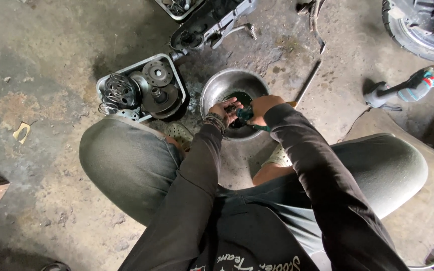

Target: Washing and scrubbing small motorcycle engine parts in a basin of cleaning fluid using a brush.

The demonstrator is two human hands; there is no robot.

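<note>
Bowl [212, 90] hemmed by parts tray [107, 80] left, rod [308, 83] right.

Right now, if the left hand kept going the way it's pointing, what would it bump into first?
Probably the green brush that the right hand holds; the left hand points at it over the steel bowl. Depth is unclear.

Both hands, left [225, 109] & right [263, 107], over metal bowl [212, 90], gripping dark part [243, 113].

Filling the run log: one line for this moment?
left hand: holds small dark part | right hand: grips green-handled tool | both over steel bowl
</note>
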